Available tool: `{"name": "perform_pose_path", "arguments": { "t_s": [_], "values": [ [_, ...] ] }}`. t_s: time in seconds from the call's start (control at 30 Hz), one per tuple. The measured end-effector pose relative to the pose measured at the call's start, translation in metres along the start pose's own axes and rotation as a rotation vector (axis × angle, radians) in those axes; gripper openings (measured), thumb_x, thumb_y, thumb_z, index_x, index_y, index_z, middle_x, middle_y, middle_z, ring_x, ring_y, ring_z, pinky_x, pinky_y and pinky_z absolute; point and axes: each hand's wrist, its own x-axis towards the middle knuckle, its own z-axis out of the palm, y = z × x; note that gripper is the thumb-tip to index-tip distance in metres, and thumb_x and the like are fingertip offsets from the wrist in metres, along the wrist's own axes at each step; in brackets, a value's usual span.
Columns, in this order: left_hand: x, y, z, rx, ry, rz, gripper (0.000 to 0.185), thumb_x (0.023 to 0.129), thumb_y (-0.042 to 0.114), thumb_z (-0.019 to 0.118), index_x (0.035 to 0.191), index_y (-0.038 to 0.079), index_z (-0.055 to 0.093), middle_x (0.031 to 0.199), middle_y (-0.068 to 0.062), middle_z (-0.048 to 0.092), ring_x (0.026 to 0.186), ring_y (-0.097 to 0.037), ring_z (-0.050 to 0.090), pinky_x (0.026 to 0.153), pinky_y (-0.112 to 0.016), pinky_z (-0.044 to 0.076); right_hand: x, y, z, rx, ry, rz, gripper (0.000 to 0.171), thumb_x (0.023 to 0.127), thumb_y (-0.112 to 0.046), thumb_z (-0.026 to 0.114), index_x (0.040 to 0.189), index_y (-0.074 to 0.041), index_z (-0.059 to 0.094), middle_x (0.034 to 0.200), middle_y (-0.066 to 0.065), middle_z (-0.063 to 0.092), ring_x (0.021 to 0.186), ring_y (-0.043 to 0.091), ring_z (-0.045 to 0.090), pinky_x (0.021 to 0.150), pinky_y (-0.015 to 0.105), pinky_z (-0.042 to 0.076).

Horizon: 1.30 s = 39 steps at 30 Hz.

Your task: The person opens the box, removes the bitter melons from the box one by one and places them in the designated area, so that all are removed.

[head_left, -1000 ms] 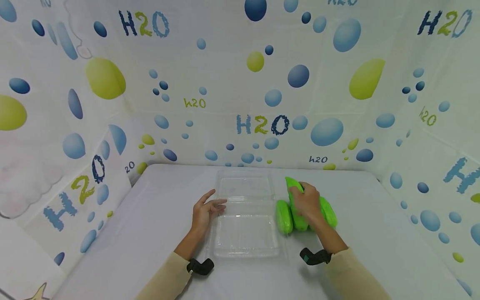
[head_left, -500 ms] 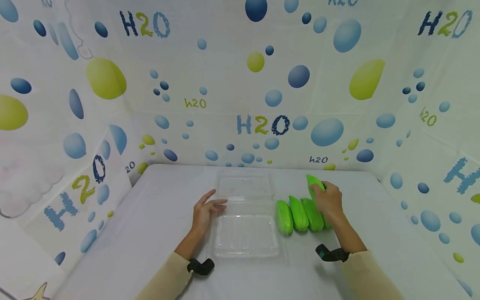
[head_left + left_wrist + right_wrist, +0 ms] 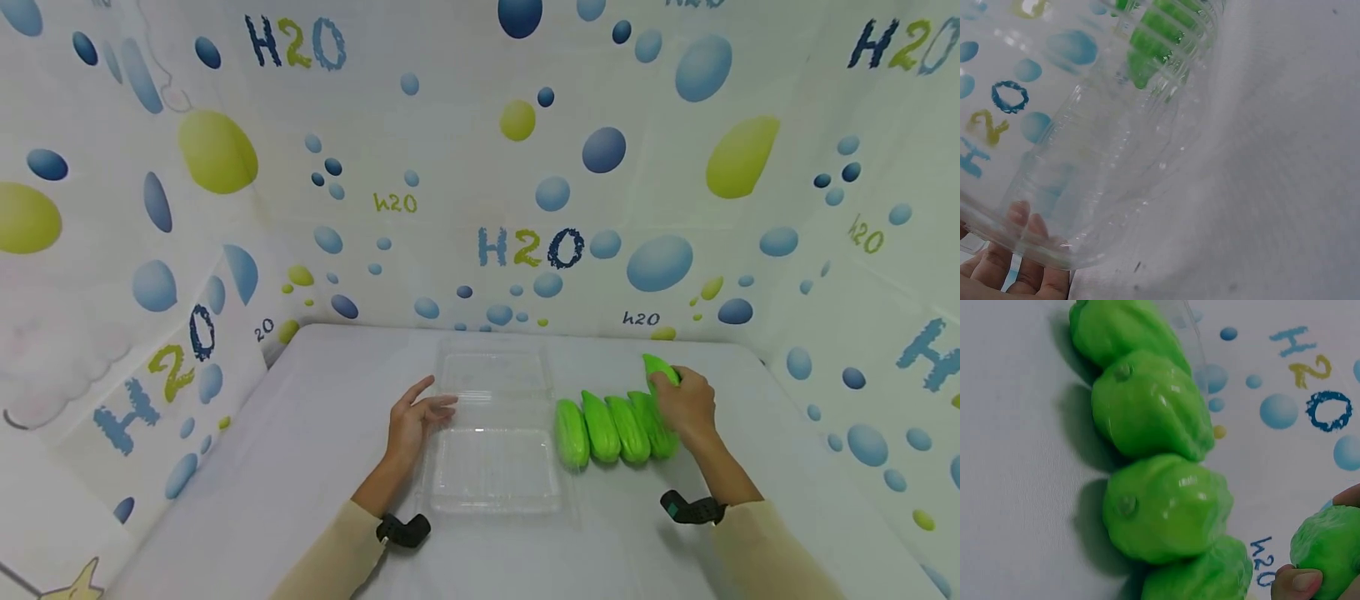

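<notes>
An open clear plastic clamshell box (image 3: 491, 467) lies on the white table, its lid half (image 3: 491, 375) toward the back. My left hand (image 3: 418, 417) rests with straight fingers against the box's left rim; in the left wrist view the fingertips (image 3: 1022, 219) show through the clear plastic (image 3: 1116, 162). Several bright green gourds (image 3: 600, 429) lie side by side to the right of the box, and they also fill the right wrist view (image 3: 1160, 512). At the row's right end my right hand (image 3: 686, 402) grips one more green gourd (image 3: 660, 367), also seen at the right wrist view's corner (image 3: 1329, 547).
The white table (image 3: 300, 433) is boxed in on three sides by walls (image 3: 525, 167) printed with blue and yellow bubbles and "H2O". Bare tabletop lies left of the box and right of the gourds.
My right hand has moved right along the row with a green gourd, from over its middle to its right end. The row now lies uncovered. The left hand has stayed put.
</notes>
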Motion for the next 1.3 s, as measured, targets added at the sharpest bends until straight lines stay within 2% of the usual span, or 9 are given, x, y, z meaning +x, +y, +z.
{"name": "perform_pose_path", "arguments": {
  "t_s": [0.17, 0.33, 0.47, 0.67, 0.77, 0.9, 1.1, 1.3],
  "values": [
    [0.001, 0.002, 0.001, 0.009, -0.002, 0.008, 0.067, 0.084, -0.012, 0.036, 0.15, -0.004, 0.041, 0.114, -0.028, 0.071, 0.095, -0.033, 0.073, 0.083, -0.037, 0.058, 0.006, 0.009, -0.006, -0.028, 0.009, -0.011, 0.045, 0.098, -0.032, 0.052, 0.119, 0.004, 0.066, 0.075, 0.008, 0.054, 0.065, 0.022, 0.05, 0.056, 0.034, 0.04],
    [0.0, 0.001, 0.0, -0.006, 0.0, -0.004, 0.068, 0.083, -0.013, 0.036, 0.151, -0.004, 0.041, 0.11, -0.024, 0.073, 0.092, -0.029, 0.074, 0.081, -0.035, 0.058, 0.008, 0.019, -0.007, -0.032, -0.005, 0.002, 0.045, 0.097, -0.033, 0.052, 0.12, 0.004, 0.065, 0.074, 0.009, 0.056, 0.056, 0.02, 0.053, 0.049, 0.034, 0.045],
    [0.0, 0.0, 0.0, -0.011, -0.004, -0.001, 0.068, 0.084, -0.013, 0.036, 0.151, -0.004, 0.04, 0.111, -0.024, 0.073, 0.091, -0.028, 0.074, 0.08, -0.034, 0.058, 0.01, 0.027, -0.007, -0.016, -0.013, 0.01, 0.051, 0.098, -0.033, 0.052, 0.13, 0.005, 0.061, 0.081, 0.015, 0.06, 0.052, 0.021, 0.054, 0.044, 0.036, 0.049],
    [0.0, 0.0, 0.0, -0.014, -0.008, 0.003, 0.068, 0.083, -0.013, 0.036, 0.15, -0.004, 0.04, 0.113, -0.028, 0.071, 0.09, -0.028, 0.074, 0.081, -0.035, 0.058, 0.01, 0.037, -0.008, -0.004, -0.025, 0.038, 0.059, 0.099, -0.034, 0.05, 0.141, 0.007, 0.052, 0.106, 0.025, 0.061, 0.069, 0.025, 0.056, 0.049, 0.035, 0.054],
    [0.0, 0.0, 0.0, 0.002, -0.009, 0.005, 0.067, 0.084, -0.013, 0.036, 0.15, -0.004, 0.04, 0.114, -0.028, 0.071, 0.091, -0.029, 0.074, 0.083, -0.036, 0.058, 0.011, 0.041, -0.008, -0.026, -0.039, 0.049, 0.061, 0.1, -0.035, 0.049, 0.144, 0.007, 0.049, 0.113, 0.026, 0.061, 0.084, 0.029, 0.057, 0.059, 0.035, 0.051],
    [0.0, 0.0, -0.001, 0.018, -0.006, 0.004, 0.066, 0.085, -0.012, 0.036, 0.15, -0.003, 0.041, 0.116, -0.028, 0.07, 0.095, -0.032, 0.073, 0.085, -0.039, 0.057, 0.011, 0.046, -0.008, -0.069, -0.084, 0.053, 0.064, 0.1, -0.036, 0.049, 0.146, 0.008, 0.045, 0.127, 0.029, 0.058, 0.102, 0.036, 0.053, 0.074, 0.044, 0.045],
    [-0.001, 0.0, -0.001, 0.026, -0.011, -0.003, 0.068, 0.084, -0.013, 0.037, 0.151, -0.002, 0.04, 0.118, -0.029, 0.069, 0.099, -0.034, 0.072, 0.088, -0.041, 0.056, 0.012, 0.052, -0.008, -0.085, -0.159, 0.051, 0.067, 0.101, -0.036, 0.049, 0.148, 0.012, 0.04, 0.143, 0.036, 0.047, 0.123, 0.049, 0.049, 0.094, 0.061, 0.044],
    [0.0, 0.001, -0.001, 0.021, -0.012, -0.009, 0.068, 0.084, -0.013, 0.037, 0.151, -0.002, 0.04, 0.119, -0.029, 0.069, 0.099, -0.034, 0.072, 0.09, -0.042, 0.056, 0.012, 0.057, -0.007, -0.115, -0.209, 0.052, 0.069, 0.101, -0.037, 0.048, 0.148, 0.013, 0.039, 0.146, 0.038, 0.042, 0.132, 0.054, 0.042, 0.101, 0.065, 0.04]
  ]
}}
